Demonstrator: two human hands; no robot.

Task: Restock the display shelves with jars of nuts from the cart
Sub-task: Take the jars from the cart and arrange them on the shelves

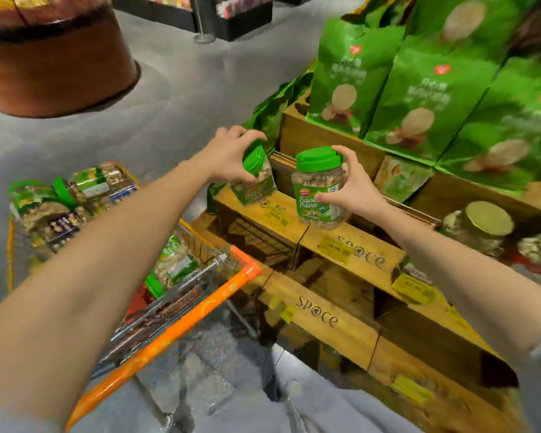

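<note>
A shop aisle is shown, with wooden crate shelves (364, 256) beneath green bags (434, 98). Over the crates' front edge, a tilted jar (258, 182) is gripped by its lid in the left hand (228, 154); an upright jar (317, 198) is clasped in the right hand (355, 187). The cart (181, 326) stands left of the crates. Set down tilted, the first jar could topple off.

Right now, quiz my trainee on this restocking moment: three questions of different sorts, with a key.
1. Fill in: the handle of the cart is coloured ___.
2. True or false: the left hand grips the left jar by its green lid.
3. The right jar, held by the right hand, is labelled: A almonds; B pistachios; C cashews.
Key: 1 orange; 2 true; 3 B.
</note>
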